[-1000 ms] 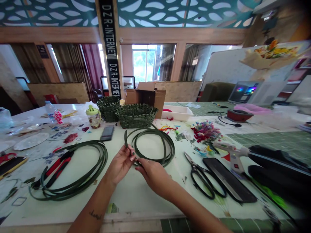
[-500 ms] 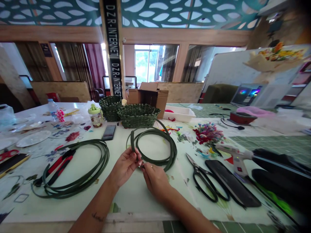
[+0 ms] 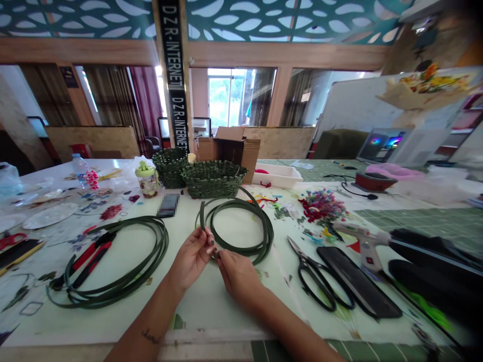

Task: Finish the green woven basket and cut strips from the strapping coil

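the left fingers (image 3: pixel 207 242) and right fingers (image 3: pixel 224 258) pinch a flat green strip (image 3: pixel 202 215) beside a smooth round coil (image 3: pixel 268 229)

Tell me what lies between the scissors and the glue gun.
Head view: a long, flat black object lies between the scissors and the glue gun.

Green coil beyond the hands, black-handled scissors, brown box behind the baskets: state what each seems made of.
Green coil: likely flat plastic strip, dull satin finish, judging by its smooth, even curves.
Scissors: grey blades look like metal from their sheen; the black handles could be plastic or coated metal.
Brown box: matte cardboard, going by its folded flaps.
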Demonstrator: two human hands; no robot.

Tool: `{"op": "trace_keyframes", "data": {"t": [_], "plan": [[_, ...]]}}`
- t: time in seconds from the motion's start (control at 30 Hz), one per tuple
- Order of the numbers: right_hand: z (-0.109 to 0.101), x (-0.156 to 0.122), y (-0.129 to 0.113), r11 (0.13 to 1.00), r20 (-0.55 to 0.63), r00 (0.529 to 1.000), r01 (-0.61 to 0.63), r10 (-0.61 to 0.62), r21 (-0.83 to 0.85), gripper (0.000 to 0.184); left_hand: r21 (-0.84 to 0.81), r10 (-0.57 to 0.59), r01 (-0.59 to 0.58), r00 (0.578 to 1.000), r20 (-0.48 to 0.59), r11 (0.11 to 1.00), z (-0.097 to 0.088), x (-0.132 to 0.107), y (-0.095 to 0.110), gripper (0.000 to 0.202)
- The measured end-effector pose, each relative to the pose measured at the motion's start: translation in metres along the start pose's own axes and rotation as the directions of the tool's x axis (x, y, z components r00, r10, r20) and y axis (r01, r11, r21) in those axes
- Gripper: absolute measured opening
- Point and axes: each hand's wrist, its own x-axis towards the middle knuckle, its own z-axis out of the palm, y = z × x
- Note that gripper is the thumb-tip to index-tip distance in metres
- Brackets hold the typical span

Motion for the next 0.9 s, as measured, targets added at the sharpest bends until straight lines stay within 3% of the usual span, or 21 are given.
{"op": "trace_keyframes", "data": {"t": [0.2, 0.43, 0.6, 0.77, 0.9], "plan": [[-0.021, 0.020, -0.006, 0.996, 0.194, 0.981, 0.027, -0.009, -0.090, 0.020, -0.147, 0.110, -0.125, 0.989, -0.103, 0.981, -0.001, 0.002, 0.021, 0.007], [-0.058, 0.024, -0.001, 0.970, 0.368, 0.898, 0.231, -0.241, 0.073, 0.026, -0.336, 0.219, -0.261, 0.963, -0.158, 0.905, -0.014, -0.019, 0.080, 0.028], [-0.069, 0.010, 0.010, 0.950, 0.437, 0.844, 0.291, -0.311, 0.113, 0.023, -0.254, 0.183, -0.263, 0.936, -0.300, 0.931, -0.027, -0.047, 0.132, 0.027], [-0.076, -0.006, 0.019, 0.935, 0.472, 0.810, 0.335, -0.349, 0.117, 0.021, -0.119, 0.135, -0.214, 0.873, -0.468, 0.970, -0.042, -0.078, 0.184, 0.027], [-0.072, -0.015, 0.018, 0.930, 0.449, 0.818, 0.356, -0.359, 0.094, 0.017, 0.012, 0.179, -0.199, 0.849, -0.497, 0.980, -0.044, -0.084, 0.201, 0.030]]}}
